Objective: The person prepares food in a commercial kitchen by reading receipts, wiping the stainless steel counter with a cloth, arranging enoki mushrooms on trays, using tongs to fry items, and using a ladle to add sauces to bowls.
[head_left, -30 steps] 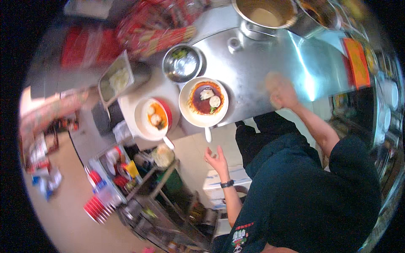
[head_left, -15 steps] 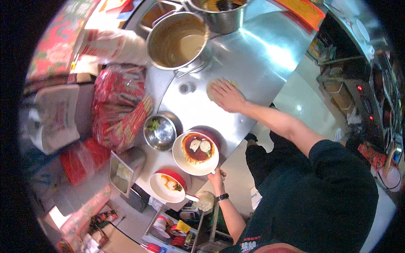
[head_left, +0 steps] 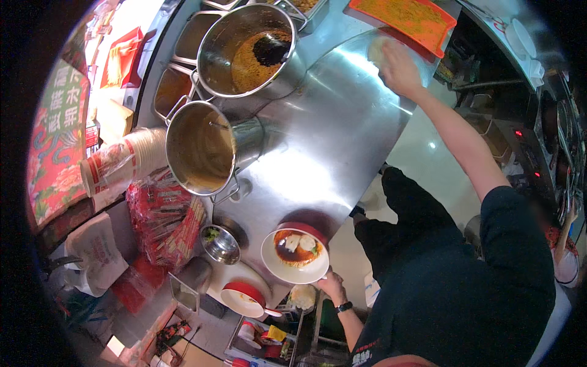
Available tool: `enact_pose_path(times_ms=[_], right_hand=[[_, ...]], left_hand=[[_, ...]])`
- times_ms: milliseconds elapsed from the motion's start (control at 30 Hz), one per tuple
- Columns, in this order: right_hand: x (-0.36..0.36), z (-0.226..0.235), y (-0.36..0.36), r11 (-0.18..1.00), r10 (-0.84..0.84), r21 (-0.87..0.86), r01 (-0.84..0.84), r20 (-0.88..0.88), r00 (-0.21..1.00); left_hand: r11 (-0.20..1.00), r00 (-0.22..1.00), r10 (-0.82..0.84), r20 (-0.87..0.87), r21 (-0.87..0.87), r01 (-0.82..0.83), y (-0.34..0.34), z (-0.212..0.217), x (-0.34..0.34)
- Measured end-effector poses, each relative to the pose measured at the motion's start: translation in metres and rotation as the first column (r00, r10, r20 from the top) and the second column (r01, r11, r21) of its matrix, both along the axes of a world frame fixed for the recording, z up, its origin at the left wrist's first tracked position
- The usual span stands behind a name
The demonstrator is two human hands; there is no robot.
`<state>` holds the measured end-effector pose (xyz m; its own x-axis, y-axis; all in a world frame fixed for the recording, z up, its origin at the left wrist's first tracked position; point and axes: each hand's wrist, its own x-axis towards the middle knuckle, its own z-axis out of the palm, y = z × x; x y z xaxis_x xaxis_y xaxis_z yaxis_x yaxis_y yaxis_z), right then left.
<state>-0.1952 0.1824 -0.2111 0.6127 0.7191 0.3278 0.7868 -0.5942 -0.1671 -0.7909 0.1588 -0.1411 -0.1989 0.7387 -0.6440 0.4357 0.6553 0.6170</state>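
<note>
- The left hand [head_left: 331, 285] has its grip closed on the near rim of a white bowl [head_left: 295, 257] of red soup with pale pieces, standing at the near edge of the steel counter [head_left: 330, 140].
- The right hand [head_left: 400, 68] is stretched far across the counter, palm down and closed over a pale cloth [head_left: 376, 49], just beside an orange tray [head_left: 403, 15].
- A red-rimmed bowl [head_left: 243, 298] sits left of the white bowl, with a small steel bowl [head_left: 220, 243] behind it.
- Two big stockpots [head_left: 202, 150] stand further back.
</note>
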Motion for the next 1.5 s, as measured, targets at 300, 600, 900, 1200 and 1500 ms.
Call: enact_pose_path(times_ms=[300, 600, 900, 1200, 1500], right_hand=[[-0.232, 0.04, -0.017, 0.967, 0.092, -0.121, -0.222, -0.651, 0.753], [-0.274, 0.06, -0.057, 0.939, 0.343, 0.333, -0.085, -0.903, 0.26], [-0.135, 0.085, -0.354, 0.545, -0.614, 0.092, 0.833, -0.633, 0.471], [-0.016, 0.12, -0.458, 0.252, -0.644, 0.282, 0.926, -0.665, 0.378], [0.272, 0.27, -0.519, 0.392, -0.457, 0.616, 0.683, -0.514, 0.726]], left_hand=[[0.974, 0.977, -0.213, 0.0, 0.079, 0.212, -0.02, 0.095, 0.098], [0.931, 0.901, -0.364, 0.234, 0.13, 0.342, 0.035, 0.098, 0.185], [0.636, 0.582, -0.771, 0.26, 0.371, 0.677, 0.054, 0.023, 0.291], [0.783, 0.61, -0.567, 0.554, 0.131, 0.608, 0.063, -0.036, 0.324], [0.441, 0.576, -0.449, -0.683, 0.392, 0.808, 0.033, 0.024, 0.41]])
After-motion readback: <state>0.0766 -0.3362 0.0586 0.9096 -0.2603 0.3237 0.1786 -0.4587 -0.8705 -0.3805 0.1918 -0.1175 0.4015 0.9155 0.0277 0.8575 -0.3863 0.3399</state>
